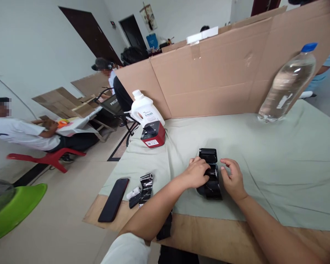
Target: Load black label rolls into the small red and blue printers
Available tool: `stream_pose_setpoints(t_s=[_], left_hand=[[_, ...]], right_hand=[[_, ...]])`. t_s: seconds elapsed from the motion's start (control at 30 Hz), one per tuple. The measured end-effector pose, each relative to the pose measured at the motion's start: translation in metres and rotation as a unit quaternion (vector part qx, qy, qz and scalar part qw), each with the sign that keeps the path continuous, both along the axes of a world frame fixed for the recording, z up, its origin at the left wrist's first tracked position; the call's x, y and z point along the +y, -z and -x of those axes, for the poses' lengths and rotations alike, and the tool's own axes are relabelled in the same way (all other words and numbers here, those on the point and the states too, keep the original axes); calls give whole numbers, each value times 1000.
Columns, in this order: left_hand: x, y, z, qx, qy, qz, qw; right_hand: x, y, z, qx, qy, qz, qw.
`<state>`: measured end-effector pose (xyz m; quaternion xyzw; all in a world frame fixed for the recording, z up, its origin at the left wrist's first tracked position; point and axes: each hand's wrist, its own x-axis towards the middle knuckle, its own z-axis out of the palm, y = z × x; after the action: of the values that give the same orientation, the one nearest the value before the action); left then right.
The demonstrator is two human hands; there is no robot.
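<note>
Near the front of the cloth-covered table sits a small black printer [213, 189] with its lid [208, 154] raised and a dark, shiny roll inside. My left hand [196, 172] grips the printer's left side, thumb and bent fingers reaching over its open compartment; the fingertips are partly hidden. Just right of the printer, my right hand [233, 178] is held apart from it with fingers spread and nothing in them. Left of my forearm lie a black film roll [146, 178], partly unwound, and a small white roll [134, 192].
A dark phone [113, 200] lies at the table's left front. Further back stand a red-and-black box-shaped device [153, 135] and a white jug [147, 108]. A large water bottle [288, 86] leans by the cardboard partition [209, 80]. People sit at another table on the left.
</note>
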<state>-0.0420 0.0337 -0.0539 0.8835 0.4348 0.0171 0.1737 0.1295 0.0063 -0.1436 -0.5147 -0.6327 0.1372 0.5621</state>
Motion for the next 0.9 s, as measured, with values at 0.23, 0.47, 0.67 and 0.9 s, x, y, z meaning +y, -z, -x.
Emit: stream_pose_setpoints(t_s=[0.23, 0.47, 0.67, 0.9], left_hand=[[3, -1, -5, 49, 0, -33, 998], [2, 7, -2, 9, -27, -12, 1000], [10, 14, 14, -199, -95, -21, 975], [27, 30, 24, -420, -198, 80, 882]], right_hand=[[-1, -1, 1, -11, -7, 0, 1000], [0, -1, 1, -10, -15, 0, 1000], [-1, -3, 2, -18, -19, 0, 1000], [0, 4, 3, 8, -22, 18, 1000]])
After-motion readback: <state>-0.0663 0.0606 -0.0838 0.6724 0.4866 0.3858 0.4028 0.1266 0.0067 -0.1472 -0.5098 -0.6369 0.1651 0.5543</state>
